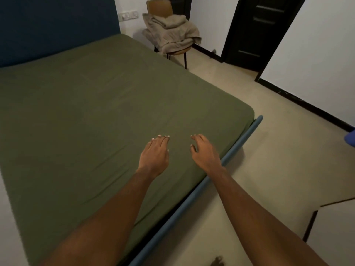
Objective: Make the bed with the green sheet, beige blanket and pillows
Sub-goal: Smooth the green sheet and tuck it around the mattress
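Note:
The green sheet (96, 112) lies stretched flat over the mattress, covering it to the near corner. My left hand (154, 153) reaches out over the sheet near the bed's right edge, fingers straight and together, holding nothing. My right hand (204, 152) hovers beside it with fingers spread and slightly bent, empty too. The beige blanket (171, 33) is piled, partly folded, on a brown chair (159, 7) beyond the bed's far corner. No pillows are in view.
A blue bed frame rail (236, 148) runs along the bed's right side. A dark blue headboard (57, 25) stands at the far end. Beige floor (269, 150) lies to the right, bounded by white walls and a black door (255, 31).

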